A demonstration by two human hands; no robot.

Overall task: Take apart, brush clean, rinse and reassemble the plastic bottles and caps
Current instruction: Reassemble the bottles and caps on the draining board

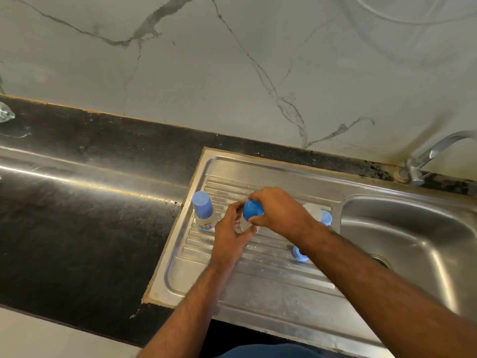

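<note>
Ribbed stainless-steel draining board (258, 301), set into a black speckled stone desk (77, 241) below a white grey-veined marble wall (232, 60). At the board's middle, one translucent plastic bottle (245, 226) topped by a round dark-blue cap (252, 210): left hand (229, 239) curled around the bottle's body, fingers pressed on its side; right hand (278, 211) closed over the cap from above, fingers wrapped around its rim. At the board's left edge, one capped bottle with a pale-blue cylindrical cover (203, 202) and a printed label, standing upright, just beside the left hand but apart from it. Behind the right wrist, a clear plastic piece (312, 210) and a pale-blue ring-shaped part (326, 217), partly hidden; whether they touch cannot be told. Under the right forearm, a pale-blue round part (299, 253) lying on the ribs. To the right, a stainless-steel sink basin (413, 241) with a chrome tap (433, 153) mounted behind it.
</note>
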